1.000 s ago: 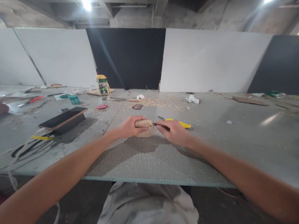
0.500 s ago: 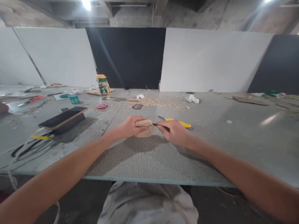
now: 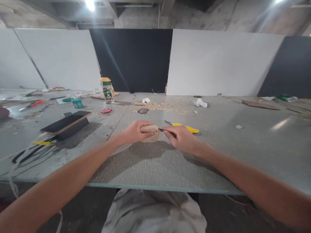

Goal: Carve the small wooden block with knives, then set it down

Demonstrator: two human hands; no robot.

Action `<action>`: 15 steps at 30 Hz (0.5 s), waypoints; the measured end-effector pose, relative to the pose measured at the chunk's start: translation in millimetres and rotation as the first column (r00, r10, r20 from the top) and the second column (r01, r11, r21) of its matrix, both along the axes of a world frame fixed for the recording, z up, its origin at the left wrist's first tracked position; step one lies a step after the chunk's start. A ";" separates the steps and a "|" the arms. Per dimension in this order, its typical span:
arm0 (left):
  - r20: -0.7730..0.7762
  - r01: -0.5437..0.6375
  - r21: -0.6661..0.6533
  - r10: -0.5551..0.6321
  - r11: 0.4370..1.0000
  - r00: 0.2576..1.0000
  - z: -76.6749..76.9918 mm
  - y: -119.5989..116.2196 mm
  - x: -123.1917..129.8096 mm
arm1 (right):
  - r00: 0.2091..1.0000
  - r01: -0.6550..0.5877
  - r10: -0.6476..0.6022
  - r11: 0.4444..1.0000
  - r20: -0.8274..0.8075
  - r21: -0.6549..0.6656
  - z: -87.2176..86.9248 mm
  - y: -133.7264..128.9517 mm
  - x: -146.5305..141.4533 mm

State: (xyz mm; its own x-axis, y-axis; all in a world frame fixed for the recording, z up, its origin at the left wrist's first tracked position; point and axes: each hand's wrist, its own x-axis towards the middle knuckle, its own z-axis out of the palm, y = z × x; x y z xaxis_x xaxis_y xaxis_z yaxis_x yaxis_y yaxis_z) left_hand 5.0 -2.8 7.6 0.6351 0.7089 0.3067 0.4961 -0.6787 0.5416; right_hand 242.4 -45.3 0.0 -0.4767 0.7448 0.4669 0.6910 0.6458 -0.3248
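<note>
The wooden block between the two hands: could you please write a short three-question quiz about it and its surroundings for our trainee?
1. True or false: the left hand grips the wooden block on the workbench.
2. What does the right hand hold against the block? A) a slim dark-handled knife B) a hammer C) a paintbrush
3. Fill in: the yellow utility knife lies just beyond the ____ hand.

Key
1. True.
2. A; its tip meets the block's right end.
3. Right. It lies untouched on the bench, nearer than the pile of wood shavings.
</note>
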 end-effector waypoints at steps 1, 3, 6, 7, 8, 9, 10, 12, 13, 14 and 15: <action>0.003 -0.003 0.002 0.003 1.000 1.000 -0.2 0.4 -0.1 | 1.000 0.000 0.000 1.000 0.007 0.001 -1.3 0.4 -0.1; 0.006 -0.013 0.012 0.013 1.000 1.000 0.0 1.0 -0.5 | 1.000 -0.003 0.003 1.000 0.024 -0.001 -4.1 1.2 -0.3; -0.004 -0.020 0.029 0.020 0.999 1.000 1.3 1.5 -1.3 | 0.999 -0.004 0.004 1.000 0.044 -0.002 -6.2 1.8 -0.3; -0.007 -0.018 0.030 0.018 0.999 1.000 1.6 1.5 -1.4 | 0.999 0.000 0.000 1.000 0.046 0.002 -6.0 1.7 -0.3; -0.008 -0.017 0.029 0.017 0.999 1.000 1.7 1.4 -1.3 | 0.999 0.006 -0.006 1.000 0.046 0.010 -5.3 1.5 -0.4; -0.009 -0.015 0.028 0.015 0.999 1.000 1.6 1.3 -1.0 | 0.999 0.012 -0.013 1.000 0.045 0.018 -4.3 1.1 -0.7; -0.011 -0.012 0.030 0.013 0.999 1.000 1.3 1.1 -0.5 | 0.999 0.019 -0.020 0.999 0.043 0.026 -3.1 0.6 -1.0; -0.020 -0.004 0.043 0.005 0.999 1.000 0.4 0.6 0.7 | 0.999 0.030 -0.032 0.999 0.042 0.036 -1.0 -0.6 -2.0; -0.022 0.002 0.052 -0.001 0.999 1.000 0.1 0.1 1.4 | 0.998 0.034 -0.035 0.999 0.043 0.038 -0.4 -1.2 -2.6; -0.021 0.010 0.062 -0.009 0.998 1.000 -0.1 -0.5 2.0 | 0.998 0.038 -0.040 0.999 0.046 0.039 -0.5 -1.6 -3.2; -0.017 0.020 0.070 -0.019 0.997 1.000 -0.2 -1.3 2.5 | 0.998 0.041 -0.043 0.998 0.050 0.038 -1.1 -1.8 -3.8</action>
State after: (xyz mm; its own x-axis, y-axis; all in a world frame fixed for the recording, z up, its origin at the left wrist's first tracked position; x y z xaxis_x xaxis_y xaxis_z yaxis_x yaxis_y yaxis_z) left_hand 7.5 -4.0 7.4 0.6537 0.6735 0.3450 0.4909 -0.7244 0.4840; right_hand 238.7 -47.1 -1.2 -0.4690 0.7473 0.4707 0.7326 0.6268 -0.2652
